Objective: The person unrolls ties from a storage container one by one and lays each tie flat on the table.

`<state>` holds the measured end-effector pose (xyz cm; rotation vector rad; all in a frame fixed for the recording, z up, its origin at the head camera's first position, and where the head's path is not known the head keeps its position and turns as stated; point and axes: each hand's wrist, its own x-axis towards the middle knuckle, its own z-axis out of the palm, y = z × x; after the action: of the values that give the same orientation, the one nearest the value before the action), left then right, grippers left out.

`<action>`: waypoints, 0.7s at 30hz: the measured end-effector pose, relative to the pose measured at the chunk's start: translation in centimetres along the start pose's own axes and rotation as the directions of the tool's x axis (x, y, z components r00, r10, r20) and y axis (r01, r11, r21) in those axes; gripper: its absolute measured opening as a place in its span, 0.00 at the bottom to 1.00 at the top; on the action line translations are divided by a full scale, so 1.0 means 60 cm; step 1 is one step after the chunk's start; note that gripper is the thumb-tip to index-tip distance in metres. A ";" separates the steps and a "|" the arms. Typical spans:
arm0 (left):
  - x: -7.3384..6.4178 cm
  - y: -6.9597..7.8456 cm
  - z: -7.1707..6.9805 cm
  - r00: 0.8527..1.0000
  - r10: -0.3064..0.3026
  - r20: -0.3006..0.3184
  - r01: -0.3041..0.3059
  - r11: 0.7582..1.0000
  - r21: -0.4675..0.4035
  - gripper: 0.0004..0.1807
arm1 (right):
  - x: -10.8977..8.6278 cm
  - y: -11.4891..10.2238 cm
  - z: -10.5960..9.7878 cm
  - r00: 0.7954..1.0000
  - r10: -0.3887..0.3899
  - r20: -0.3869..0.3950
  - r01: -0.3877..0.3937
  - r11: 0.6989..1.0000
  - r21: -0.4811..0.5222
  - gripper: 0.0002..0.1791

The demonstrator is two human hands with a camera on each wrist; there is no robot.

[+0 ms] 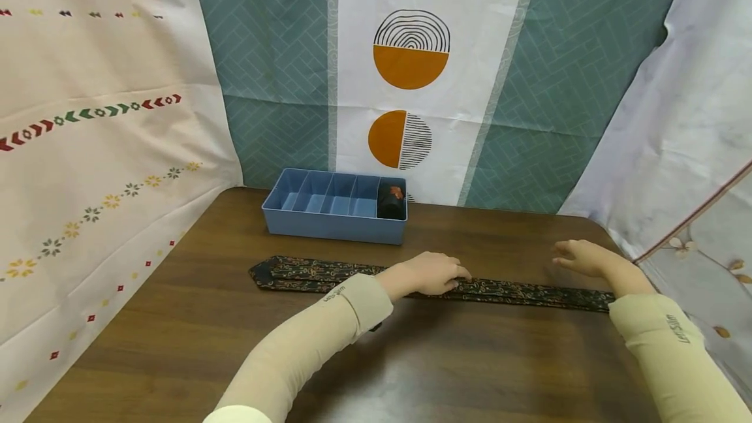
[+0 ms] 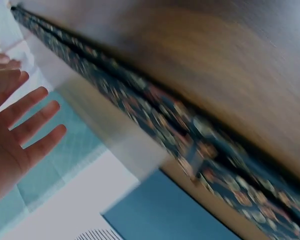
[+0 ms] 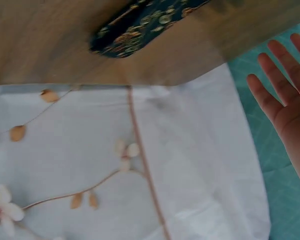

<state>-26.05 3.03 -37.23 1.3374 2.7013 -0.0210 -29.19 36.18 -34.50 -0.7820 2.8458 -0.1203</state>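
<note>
A dark necktie [image 1: 317, 270] with a small multicoloured pattern lies stretched across the wooden table, folded lengthwise, its pointed wide end to the left. Over its middle hovers or rests my left hand [image 1: 431, 273]; contact cannot be told from the head view. The left wrist view has that hand [image 2: 15, 135] with fingers spread and nothing in them, beside the necktie [image 2: 125, 97]. My right hand [image 1: 584, 258] is above the table near the necktie's right end, its fingers loosely extended and holding nothing. In the right wrist view, this hand [image 3: 295, 110] is apart from the necktie's end [image 3: 140, 27].
Behind the necktie stands a blue compartment box [image 1: 335, 225]. Its rightmost compartment holds a dark rolled item [image 1: 390, 204] with an orange motif. A small dark object [image 1: 376, 327] shows partly beneath the left sleeve. Patterned cloths [image 1: 282, 70] hang around the table [image 1: 176, 318].
</note>
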 end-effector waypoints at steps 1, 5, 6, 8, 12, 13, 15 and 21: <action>-0.007 -0.008 -0.001 1.000 -0.009 -0.014 0.009 1.000 0.000 0.20 | 0.006 -0.005 0.000 1.000 -0.014 0.000 0.014 1.000 0.003 0.23; -0.040 -0.039 -0.005 0.997 -0.033 -0.065 0.033 0.999 -0.004 0.20 | 0.027 -0.028 0.000 0.998 -0.070 -0.001 0.070 0.997 0.028 0.20; -0.048 -0.047 -0.005 0.996 -0.041 -0.077 0.040 0.999 -0.009 0.20 | 0.033 -0.035 -0.002 0.997 -0.081 -0.001 0.081 0.996 0.030 0.19; -0.063 -0.060 -0.006 0.994 -0.057 -0.097 0.055 0.998 -0.025 0.20 | 0.042 -0.047 -0.007 0.995 -0.101 -0.003 0.101 0.994 0.029 0.19; -0.092 -0.086 -0.004 0.983 -0.106 -0.149 0.098 0.993 -0.059 0.20 | 0.062 -0.074 -0.015 0.991 -0.130 -0.011 0.130 0.991 0.018 0.20; -0.100 -0.092 -0.004 0.979 -0.120 -0.163 0.110 0.991 -0.070 0.20 | 0.067 -0.081 -0.015 0.990 -0.141 -0.015 0.141 0.990 0.021 0.20; -0.114 -0.102 -0.002 0.971 -0.141 -0.195 0.124 0.988 -0.094 0.19 | 0.075 -0.096 -0.011 0.987 -0.159 -0.025 0.160 0.987 0.027 0.20; -0.150 -0.131 0.003 0.915 -0.213 -0.342 0.170 0.974 -0.150 0.16 | 0.088 -0.132 0.008 0.971 -0.221 -0.093 0.225 0.974 0.038 0.17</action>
<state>-26.85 -8.90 -36.65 1.1298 3.0651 0.3949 -29.62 26.64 -34.78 -1.1111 2.8143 -0.2598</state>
